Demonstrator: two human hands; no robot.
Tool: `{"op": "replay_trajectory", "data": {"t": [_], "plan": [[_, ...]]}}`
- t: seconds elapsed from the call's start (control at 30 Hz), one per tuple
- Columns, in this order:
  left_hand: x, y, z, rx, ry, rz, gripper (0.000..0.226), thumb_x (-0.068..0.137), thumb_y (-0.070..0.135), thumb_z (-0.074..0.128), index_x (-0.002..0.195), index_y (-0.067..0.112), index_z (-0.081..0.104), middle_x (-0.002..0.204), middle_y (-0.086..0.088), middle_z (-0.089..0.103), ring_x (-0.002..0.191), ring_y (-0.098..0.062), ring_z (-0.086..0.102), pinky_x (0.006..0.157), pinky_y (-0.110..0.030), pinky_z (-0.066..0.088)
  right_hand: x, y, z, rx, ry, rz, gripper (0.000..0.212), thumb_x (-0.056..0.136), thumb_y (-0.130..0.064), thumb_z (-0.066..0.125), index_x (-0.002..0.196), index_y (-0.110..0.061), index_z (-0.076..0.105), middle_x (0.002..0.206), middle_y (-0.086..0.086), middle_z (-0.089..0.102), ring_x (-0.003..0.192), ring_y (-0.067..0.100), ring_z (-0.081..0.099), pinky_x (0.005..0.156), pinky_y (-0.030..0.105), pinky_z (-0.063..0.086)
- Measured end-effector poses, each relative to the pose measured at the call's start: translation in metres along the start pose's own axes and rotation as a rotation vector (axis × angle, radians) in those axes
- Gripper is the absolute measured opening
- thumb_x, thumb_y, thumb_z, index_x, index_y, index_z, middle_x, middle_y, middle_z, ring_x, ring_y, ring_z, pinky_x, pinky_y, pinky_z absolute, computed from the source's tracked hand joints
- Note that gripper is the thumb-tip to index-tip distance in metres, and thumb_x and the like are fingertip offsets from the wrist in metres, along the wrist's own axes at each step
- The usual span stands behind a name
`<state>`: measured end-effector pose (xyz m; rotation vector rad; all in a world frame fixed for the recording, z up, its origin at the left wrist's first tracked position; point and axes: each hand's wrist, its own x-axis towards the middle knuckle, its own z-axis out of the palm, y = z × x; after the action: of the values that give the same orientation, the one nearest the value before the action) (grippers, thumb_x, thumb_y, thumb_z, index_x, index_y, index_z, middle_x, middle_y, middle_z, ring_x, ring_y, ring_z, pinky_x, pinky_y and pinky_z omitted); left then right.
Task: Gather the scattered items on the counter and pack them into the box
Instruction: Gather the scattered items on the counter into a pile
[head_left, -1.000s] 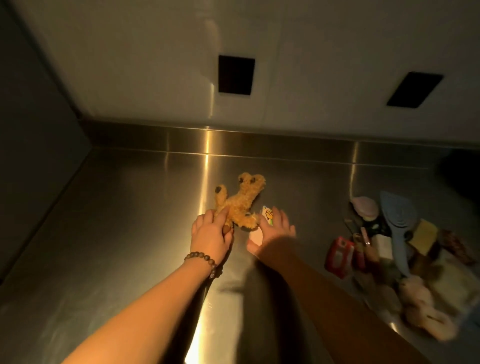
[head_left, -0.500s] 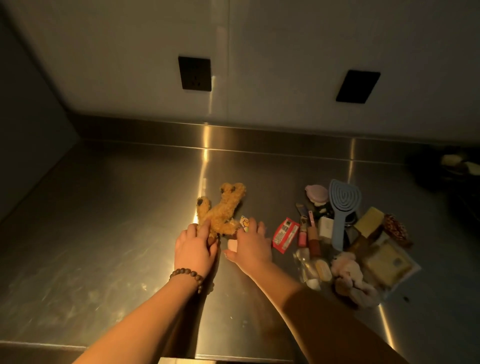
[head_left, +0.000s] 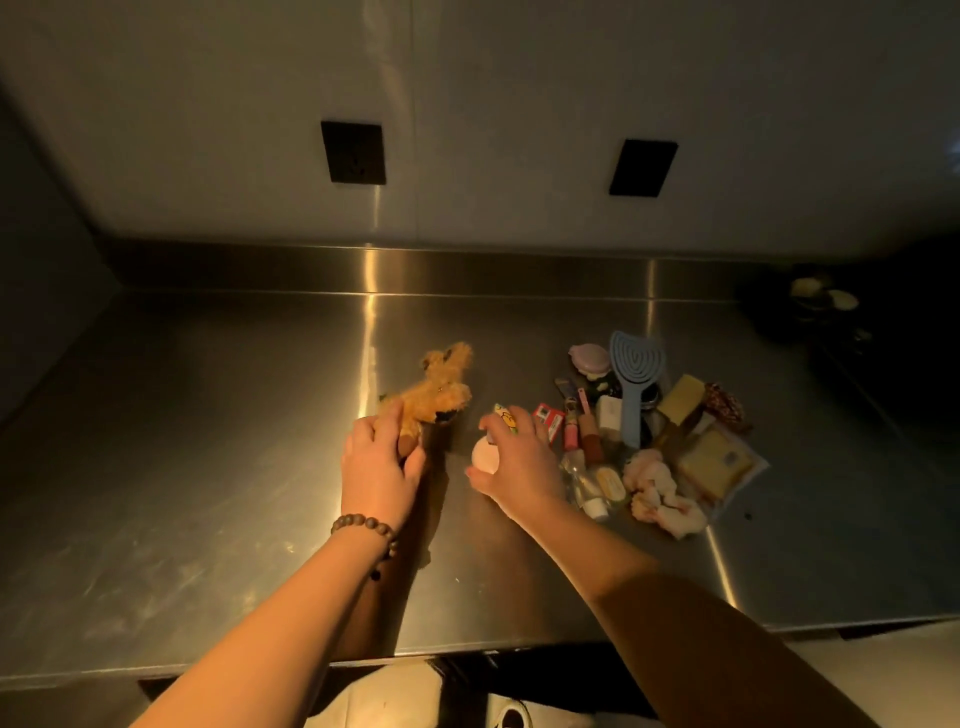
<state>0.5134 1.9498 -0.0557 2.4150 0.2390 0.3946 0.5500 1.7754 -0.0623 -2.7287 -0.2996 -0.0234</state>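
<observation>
A fuzzy tan plush toy lies on the steel counter, and my left hand is closed on its lower end. My right hand grips a small round pale pink case together with a little white packet printed in yellow. To the right lies a pile of small items: a blue hairbrush, a pink round container, a red packet, tubes, a yellow sponge, and a cream plush. No box is in view.
The counter's front edge runs just below my forearms. A steel backsplash and a white wall with two black sockets stand behind. Dark objects sit at the far right in shadow. Bare steel stretches to the left.
My view has pulled back and shifted. My left hand has closed on the plush toy, which has turned. My right hand has picked up the pink case and the packet.
</observation>
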Motion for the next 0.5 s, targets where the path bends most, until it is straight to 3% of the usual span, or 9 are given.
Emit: {"op": "replay_trajectory", "data": {"t": [0.27,0.5], "plan": [[0.011,0.082,0.036,-0.056,-0.010,0.153,0.056,0.088,0.031,0.056,0.140,0.024,0.035,0.115,-0.010,0.046,0.103,-0.026,0.044,0.090,-0.038,0.042,-0.011,0.099,-0.089,0.065,0.189,0.144,0.053,0.071,-0.039,0.075,0.118,-0.028,0.052,0.130,0.004,0.045,0.120,0.029,0.041,0.091,0.045,0.046],[0.003,0.147,0.114,0.018,-0.094,0.165,0.062,0.087,0.032,0.057,0.142,0.021,0.032,0.120,-0.013,0.045,0.105,-0.028,0.045,0.093,-0.040,0.041,0.006,0.199,-0.127,0.085,0.165,0.162,0.059,0.071,-0.034,0.076,0.123,-0.027,0.050,0.130,0.004,0.045,0.118,0.027,0.041,0.092,0.041,0.043]]}}
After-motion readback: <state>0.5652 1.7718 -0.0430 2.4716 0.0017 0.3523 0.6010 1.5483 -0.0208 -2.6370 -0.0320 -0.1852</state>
